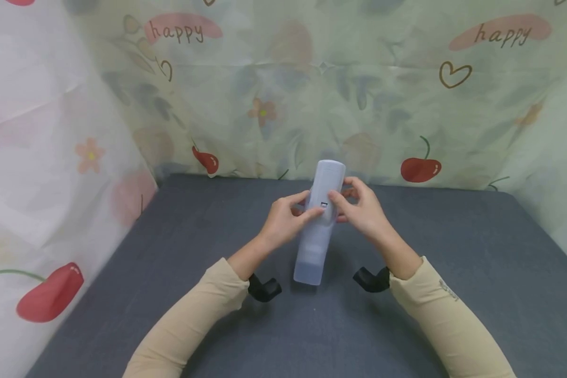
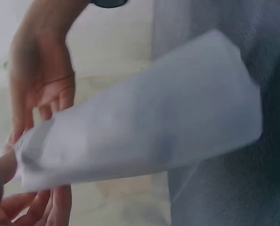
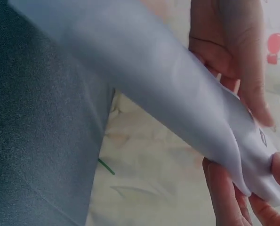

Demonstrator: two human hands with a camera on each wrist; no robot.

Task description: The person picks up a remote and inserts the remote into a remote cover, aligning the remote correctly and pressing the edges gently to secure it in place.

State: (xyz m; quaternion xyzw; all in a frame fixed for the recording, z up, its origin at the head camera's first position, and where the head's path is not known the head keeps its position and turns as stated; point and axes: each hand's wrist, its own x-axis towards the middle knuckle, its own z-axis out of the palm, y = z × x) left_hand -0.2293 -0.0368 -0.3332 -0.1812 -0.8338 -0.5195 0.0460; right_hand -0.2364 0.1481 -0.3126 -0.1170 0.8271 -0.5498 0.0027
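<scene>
A long pale translucent container (image 1: 315, 236) with a whitish upper part and a small dark-edged slot is held tilted above the dark table. My left hand (image 1: 287, 218) grips its left side, thumb on the front near the slot. On the right side my right hand (image 1: 361, 210) holds it, thumb on the front just above the slot. The left wrist view shows the container (image 2: 144, 122) blurred, with fingers of both hands at its narrower end. In the right wrist view the container (image 3: 154, 70) runs diagonally, its slotted end between the two hands. Some fingers are hidden behind it.
The dark grey table (image 1: 193, 210) spreads under both arms. Behind it hangs a patterned cloth (image 1: 274, 79) with cherries, flowers and lettering, and another cloth (image 1: 28, 184) hangs at the left. Black straps (image 1: 264, 289) stick out at the wrists.
</scene>
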